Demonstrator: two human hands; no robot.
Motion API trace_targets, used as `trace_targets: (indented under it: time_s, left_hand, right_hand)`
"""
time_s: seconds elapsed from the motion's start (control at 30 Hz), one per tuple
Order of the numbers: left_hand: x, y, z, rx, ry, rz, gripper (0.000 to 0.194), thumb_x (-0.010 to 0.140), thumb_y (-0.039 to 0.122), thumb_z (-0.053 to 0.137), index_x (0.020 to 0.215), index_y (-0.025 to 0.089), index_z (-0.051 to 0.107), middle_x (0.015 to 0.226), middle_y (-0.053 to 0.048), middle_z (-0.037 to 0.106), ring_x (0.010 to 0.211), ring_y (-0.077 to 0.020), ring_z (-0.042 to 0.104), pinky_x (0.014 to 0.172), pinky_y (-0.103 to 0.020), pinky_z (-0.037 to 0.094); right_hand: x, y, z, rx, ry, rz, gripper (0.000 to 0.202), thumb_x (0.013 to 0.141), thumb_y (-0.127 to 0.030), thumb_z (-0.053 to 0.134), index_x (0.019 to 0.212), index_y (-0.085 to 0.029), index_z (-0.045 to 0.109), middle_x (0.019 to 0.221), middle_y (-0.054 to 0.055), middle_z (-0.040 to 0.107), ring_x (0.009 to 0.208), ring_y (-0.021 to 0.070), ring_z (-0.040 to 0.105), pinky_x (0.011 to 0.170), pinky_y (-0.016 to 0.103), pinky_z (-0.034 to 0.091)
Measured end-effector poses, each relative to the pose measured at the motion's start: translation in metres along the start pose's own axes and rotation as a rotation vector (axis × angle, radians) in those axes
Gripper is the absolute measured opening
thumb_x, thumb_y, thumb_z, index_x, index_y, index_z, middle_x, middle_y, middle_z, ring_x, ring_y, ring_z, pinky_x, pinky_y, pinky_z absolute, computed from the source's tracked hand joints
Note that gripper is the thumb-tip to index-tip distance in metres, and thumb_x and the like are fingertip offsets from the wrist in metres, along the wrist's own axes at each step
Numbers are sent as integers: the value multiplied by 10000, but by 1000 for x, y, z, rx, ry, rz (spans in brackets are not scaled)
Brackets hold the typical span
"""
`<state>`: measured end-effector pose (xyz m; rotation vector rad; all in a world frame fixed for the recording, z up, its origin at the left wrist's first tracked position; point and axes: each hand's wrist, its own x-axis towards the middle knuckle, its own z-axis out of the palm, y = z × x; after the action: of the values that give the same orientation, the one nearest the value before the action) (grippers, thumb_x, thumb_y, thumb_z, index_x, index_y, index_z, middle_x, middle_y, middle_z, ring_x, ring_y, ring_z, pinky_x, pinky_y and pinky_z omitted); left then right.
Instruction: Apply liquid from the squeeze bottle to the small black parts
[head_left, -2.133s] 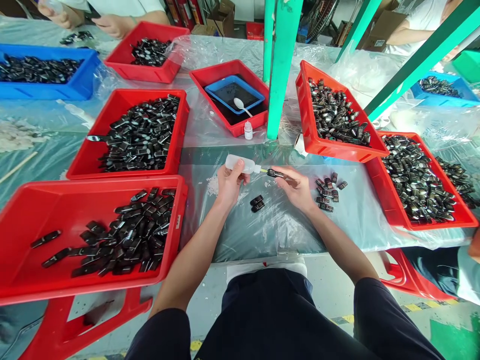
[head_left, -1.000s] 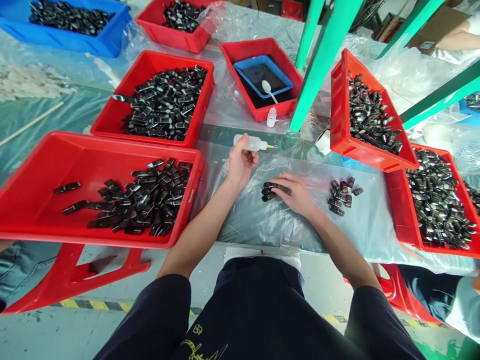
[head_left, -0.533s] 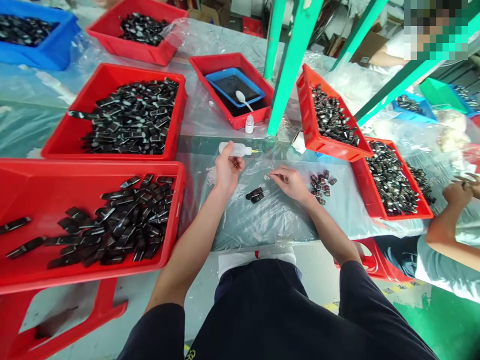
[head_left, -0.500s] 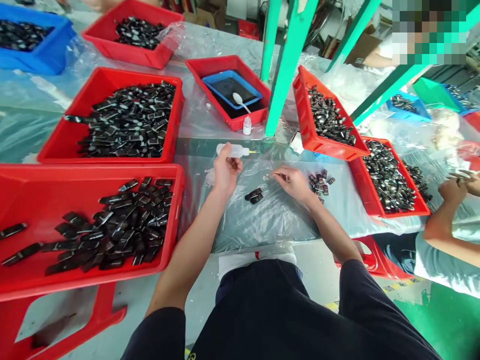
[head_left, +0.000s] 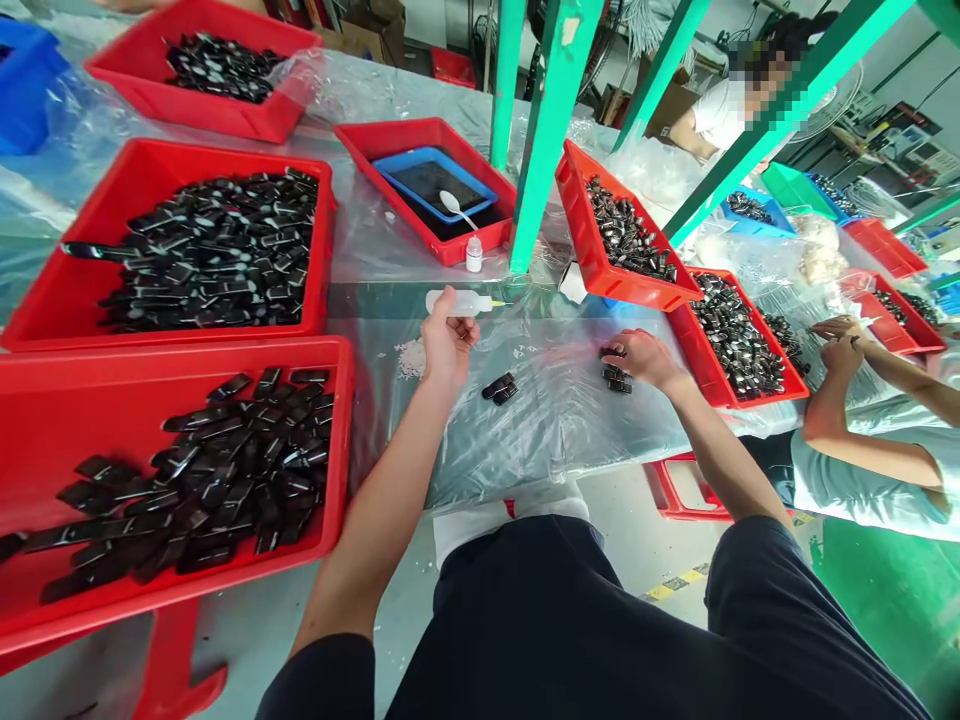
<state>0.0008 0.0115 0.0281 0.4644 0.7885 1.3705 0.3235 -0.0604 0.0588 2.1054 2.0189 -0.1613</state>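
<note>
My left hand (head_left: 448, 345) is closed around a translucent white squeeze bottle (head_left: 459, 303), its thin yellow tip pointing right. Over the small pile of black glossy parts (head_left: 616, 380) at the right, my right hand (head_left: 643, 358) has its fingers bent down and closed on a small black part, which they mostly cover. A short row of black parts (head_left: 500, 388) lies on the plastic sheet between my hands. Tiny pale pieces (head_left: 520, 351) are above that row, and a heap of white bits (head_left: 411, 358) sits left of my left wrist.
Red bins of black parts (head_left: 341, 450) stand at the left, with another tilted red bin (head_left: 637, 285) at the right. A small white bottle (head_left: 474, 254) stands by a green post (head_left: 534, 190). A co-worker's hands (head_left: 840, 340) are at the far right.
My right hand has moved right, from the tiny pale pieces to the pile of black parts. My left hand still holds the squeeze bottle. The view has turned somewhat to the right.
</note>
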Motion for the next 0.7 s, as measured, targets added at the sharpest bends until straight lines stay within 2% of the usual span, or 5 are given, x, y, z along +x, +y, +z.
trace_targets:
  time_s: [0.17, 0.4, 0.53, 0.6, 0.7]
  left_hand:
    - [-2, 1, 1, 4, 8, -18, 428, 842, 582, 778, 767, 203, 593, 542, 52, 488, 434, -69, 455, 434, -210, 355]
    - [-4, 4, 3, 10, 1, -21, 462, 816, 611, 795, 769, 204, 580, 550, 56, 483, 441, -65, 452, 444, -212, 346]
    - [-5, 4, 3, -8, -8, -29, 463, 815, 615, 799, 788, 206, 584, 560, 56, 491, 447, -67, 455, 449, -217, 343]
    - [-5, 4, 2, -39, -15, -48, 443, 819, 591, 799, 789, 206, 582, 565, 55, 494, 447, -69, 451, 450, -219, 340]
    - [-4, 5, 1, -92, 1, -82, 418, 825, 558, 794, 779, 197, 588, 560, 54, 487, 446, -66, 432, 451, -216, 330]
  right_hand:
    - [3, -14, 0, -19, 13, 39, 257, 1013, -374, 665, 1124, -186, 799, 1155, 124, 798, 1037, 271, 720, 789, 340, 499]
    - [2, 1, 1, 152, 78, -70, 242, 985, -396, 699, 1074, -206, 818, 1133, 108, 783, 974, 221, 696, 777, 301, 474]
    - [8, -12, 3, 606, 160, -121, 521, 908, -669, 709, 829, -155, 735, 814, 66, 733, 704, 156, 607, 649, 292, 441]
    - [15, -30, 6, 928, 98, -215, 610, 824, -769, 729, 807, -162, 676, 686, 20, 679, 586, 117, 541, 559, 270, 405]
    - [29, -61, 9, 1230, -39, -293, 612, 716, -745, 841, 818, -187, 611, 623, -5, 666, 504, 96, 526, 472, 236, 362]
